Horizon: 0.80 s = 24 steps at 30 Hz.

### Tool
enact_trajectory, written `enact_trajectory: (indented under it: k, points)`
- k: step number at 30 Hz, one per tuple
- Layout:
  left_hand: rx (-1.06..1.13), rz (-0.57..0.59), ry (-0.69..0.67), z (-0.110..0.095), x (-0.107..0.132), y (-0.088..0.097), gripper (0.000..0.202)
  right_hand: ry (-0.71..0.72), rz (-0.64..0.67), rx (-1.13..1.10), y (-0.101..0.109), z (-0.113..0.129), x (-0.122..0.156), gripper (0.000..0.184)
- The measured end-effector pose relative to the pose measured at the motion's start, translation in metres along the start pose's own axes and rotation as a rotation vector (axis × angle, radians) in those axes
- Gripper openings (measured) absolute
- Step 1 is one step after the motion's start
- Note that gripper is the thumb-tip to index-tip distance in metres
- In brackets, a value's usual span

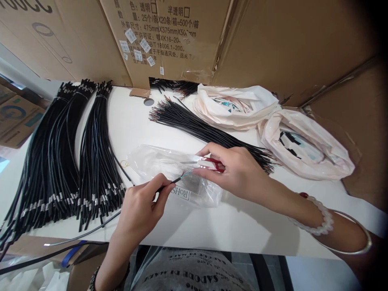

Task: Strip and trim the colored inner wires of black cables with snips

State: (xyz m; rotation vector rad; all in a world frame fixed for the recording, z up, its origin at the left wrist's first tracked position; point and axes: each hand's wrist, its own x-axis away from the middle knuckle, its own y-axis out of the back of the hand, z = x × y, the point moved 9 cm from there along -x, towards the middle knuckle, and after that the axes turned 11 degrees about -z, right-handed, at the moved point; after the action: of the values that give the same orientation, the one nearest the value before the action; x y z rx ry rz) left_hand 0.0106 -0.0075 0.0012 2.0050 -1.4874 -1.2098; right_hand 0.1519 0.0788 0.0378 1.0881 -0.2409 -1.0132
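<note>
My left hand (145, 202) pinches a black cable (173, 181) close to its stripped end, where thin coloured wires (183, 174) fan out. My right hand (239, 169) is closed around a red-handled tool (212, 163) with pale metal blades pointing left, possibly small snips; the fingers partly cover it. The wire ends lie just below and left of the right fingertips; contact is not clear. Beneath both hands is a clear plastic bag (209, 196) printed "RoHS". A bundle of black cables (200, 127) with bare ends lies behind my right hand.
Bundles of black cables with silvery ends (98, 161) cover the left of the white table (257, 226). Two pale bags with rolled rims, one behind (236, 117) and one at right (333, 161), hold small scraps. Cardboard walls (169, 40) enclose the back and right.
</note>
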Motion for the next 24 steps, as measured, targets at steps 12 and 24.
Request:
enact_trajectory:
  k: [12,24]
  points:
    - [0.016,0.006,-0.066,-0.008,-0.001,0.005,0.015,-0.161,0.347,-0.355,-0.039,0.010,-0.001,0.014]
    - [0.013,-0.138,-0.170,-0.014,0.003,0.013,0.014,-0.557,0.559,-0.712,-0.063,0.002,0.005,0.008]
